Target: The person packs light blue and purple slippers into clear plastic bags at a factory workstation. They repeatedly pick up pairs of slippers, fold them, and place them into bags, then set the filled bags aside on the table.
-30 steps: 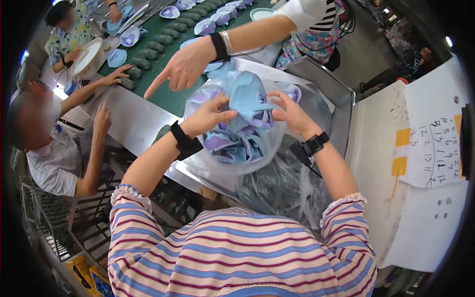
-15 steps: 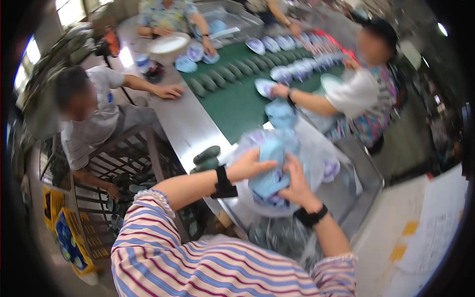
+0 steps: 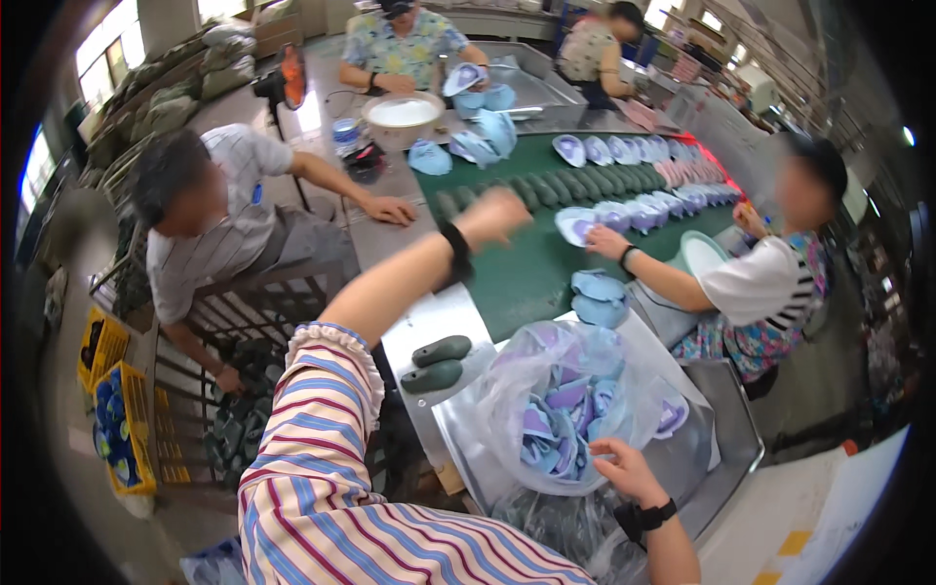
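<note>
My left hand (image 3: pixel 495 219) is stretched out over the green conveyor belt (image 3: pixel 522 278), close to the left end of a row of dark green shoe lasts (image 3: pixel 575 185). Motion smears its fingers, so whether it holds anything cannot be made out. At the near edge of a clear plastic bag (image 3: pixel 502 366) is my right hand (image 3: pixel 629 473), its fingers apart with nothing seen in them. Light blue and purple shoe uppers (image 3: pixel 561 414) fill the bag. A pair of dark green lasts (image 3: pixel 434 375) lies on the metal table edge, below my left forearm.
Co-workers sit at the left, far side and right; the right one's hand touches a purple-white upper (image 3: pixel 575 226) on the belt. Stacked blue uppers (image 3: pixel 600 297) lie beyond the bag. A metal tray (image 3: pixel 736 419) stands under it, and a crate of lasts (image 3: pixel 244 419) at left.
Both my hands were on light blue uppers over the bag. They have let go: the left has swung forward over the belt, the right has dropped to the bag's near side.
</note>
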Available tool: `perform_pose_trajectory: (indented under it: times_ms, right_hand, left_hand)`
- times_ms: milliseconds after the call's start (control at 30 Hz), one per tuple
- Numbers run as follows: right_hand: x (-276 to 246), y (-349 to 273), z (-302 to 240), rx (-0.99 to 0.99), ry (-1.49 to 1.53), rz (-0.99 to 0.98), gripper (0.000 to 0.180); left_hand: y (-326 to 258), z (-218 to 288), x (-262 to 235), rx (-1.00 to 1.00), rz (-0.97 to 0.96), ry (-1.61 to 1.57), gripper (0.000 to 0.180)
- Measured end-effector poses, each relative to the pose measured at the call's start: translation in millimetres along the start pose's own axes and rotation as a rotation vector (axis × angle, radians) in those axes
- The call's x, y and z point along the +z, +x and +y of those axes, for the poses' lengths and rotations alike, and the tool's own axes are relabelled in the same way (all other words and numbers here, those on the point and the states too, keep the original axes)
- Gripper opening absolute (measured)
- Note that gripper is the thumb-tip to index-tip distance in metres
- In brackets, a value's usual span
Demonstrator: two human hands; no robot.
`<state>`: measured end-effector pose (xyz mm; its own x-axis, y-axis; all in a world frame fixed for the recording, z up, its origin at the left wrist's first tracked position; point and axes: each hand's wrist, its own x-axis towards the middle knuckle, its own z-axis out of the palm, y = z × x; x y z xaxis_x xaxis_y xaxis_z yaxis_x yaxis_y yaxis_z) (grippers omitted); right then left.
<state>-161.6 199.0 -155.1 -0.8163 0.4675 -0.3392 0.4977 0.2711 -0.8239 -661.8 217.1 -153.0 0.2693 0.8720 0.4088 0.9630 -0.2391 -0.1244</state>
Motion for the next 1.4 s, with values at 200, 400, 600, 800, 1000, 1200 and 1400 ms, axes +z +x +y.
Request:
perform_pose_trajectory:
  times_ms: [200, 400, 600, 800, 1000, 1200, 1400]
  right_hand:
    - [17, 61, 65, -0.055, -0.28, 0.038, 0.052]
    - [58, 94, 107, -0.323, -0.567, -0.178, 0.08]
    - [40, 97, 125, -0.022, 0.017, 0.017, 0.085]
    - [31, 59, 105, 0.081, 0.179, -0.135, 0.081]
    - [8, 6, 101, 0.439, 0.269, -0.039, 0.084]
    - [54, 48, 103, 0.185, -0.34, 0.066, 0.07]
    - [20, 44, 92, 0.481, -0.085, 0.222, 0.059]
  left_hand:
    - [-19, 300, 44, 0.187, -0.772, -0.861, 0.068]
    - [-110, 314, 92, -0.004, -0.438, -0.545, 0.094]
    - [-118, 288, 106, -0.298, -0.449, -0.686, 0.071]
    - [-147, 279, 147, -0.355, -0.445, -0.952, 0.093]
    - [-126, 287, 97, -0.524, -0.572, -1.16, 0.099]
    - [-61, 308, 67, -0.171, -0.343, -0.596, 0.095]
    - [-76, 311, 65, -0.208, -0.507, -0.533, 0.086]
